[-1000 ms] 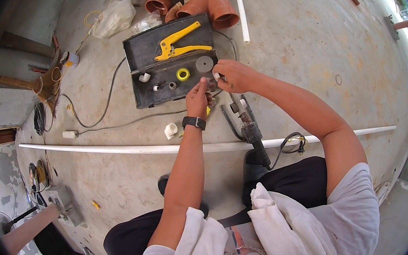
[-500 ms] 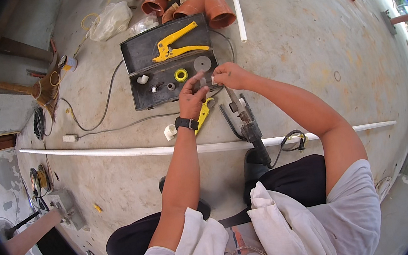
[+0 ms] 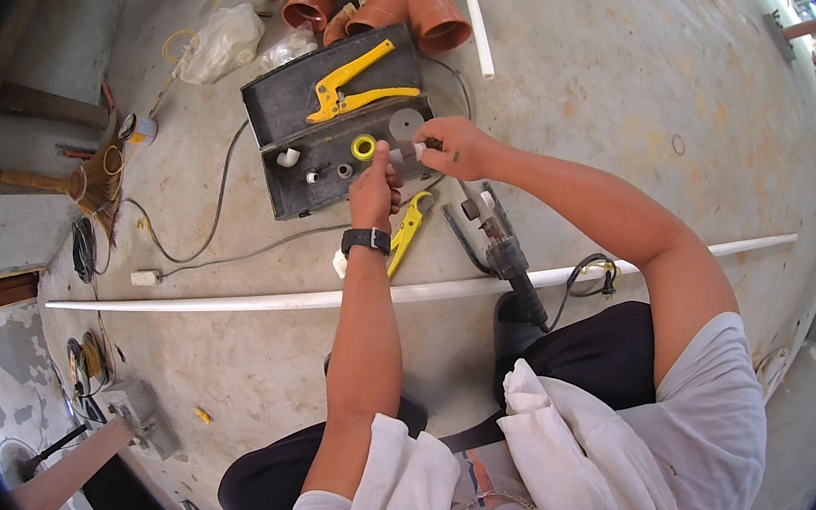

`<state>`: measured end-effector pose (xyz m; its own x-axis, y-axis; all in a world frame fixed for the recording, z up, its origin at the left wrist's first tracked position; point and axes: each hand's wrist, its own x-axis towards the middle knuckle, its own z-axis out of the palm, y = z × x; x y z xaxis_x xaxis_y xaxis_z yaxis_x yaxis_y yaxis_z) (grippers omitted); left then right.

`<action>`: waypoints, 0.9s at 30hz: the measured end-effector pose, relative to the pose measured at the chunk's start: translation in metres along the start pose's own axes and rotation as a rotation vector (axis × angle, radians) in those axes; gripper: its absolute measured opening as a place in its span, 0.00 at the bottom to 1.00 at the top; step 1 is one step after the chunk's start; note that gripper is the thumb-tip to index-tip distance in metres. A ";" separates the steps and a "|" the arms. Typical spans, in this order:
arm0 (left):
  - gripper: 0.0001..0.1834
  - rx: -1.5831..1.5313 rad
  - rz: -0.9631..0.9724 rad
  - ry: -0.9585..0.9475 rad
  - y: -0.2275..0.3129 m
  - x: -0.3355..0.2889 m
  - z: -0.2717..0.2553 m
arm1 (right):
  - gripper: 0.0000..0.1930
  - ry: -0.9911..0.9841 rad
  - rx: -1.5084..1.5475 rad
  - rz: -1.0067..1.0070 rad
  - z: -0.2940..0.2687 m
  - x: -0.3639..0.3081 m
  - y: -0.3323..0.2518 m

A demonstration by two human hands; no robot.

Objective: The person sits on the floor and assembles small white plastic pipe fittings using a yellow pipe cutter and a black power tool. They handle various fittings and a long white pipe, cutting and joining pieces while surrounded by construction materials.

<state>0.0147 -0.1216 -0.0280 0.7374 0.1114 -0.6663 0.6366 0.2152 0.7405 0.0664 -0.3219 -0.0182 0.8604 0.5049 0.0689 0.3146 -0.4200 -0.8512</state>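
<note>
White piece, two hands, two cutters

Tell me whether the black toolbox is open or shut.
Open. The black toolbox has its lid folded back, a white elbow fitting showing inside.

The left hand, splayed earlier, is now curled; the white fitting (beside its wrist) is mostly covered.
</note>
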 end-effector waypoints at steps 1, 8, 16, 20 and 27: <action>0.31 -0.007 0.038 -0.020 -0.005 0.004 -0.002 | 0.11 0.014 -0.056 -0.068 0.000 -0.001 0.000; 0.20 -0.197 0.406 -0.166 -0.012 0.000 0.004 | 0.10 0.028 -0.129 -0.145 -0.004 -0.003 0.014; 0.24 0.088 0.157 -0.224 -0.015 0.011 -0.013 | 0.12 -0.014 -0.172 -0.271 -0.007 -0.003 0.004; 0.25 -0.113 0.387 -0.148 -0.017 0.004 0.003 | 0.14 0.014 -0.118 -0.167 -0.009 -0.005 0.008; 0.29 0.036 0.120 -0.208 -0.005 0.001 -0.005 | 0.14 -0.007 -0.179 -0.242 -0.011 -0.003 0.004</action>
<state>0.0107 -0.1177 -0.0330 0.8363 -0.0687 -0.5439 0.5467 0.1776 0.8183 0.0692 -0.3335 -0.0165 0.7491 0.6115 0.2548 0.5768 -0.4129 -0.7049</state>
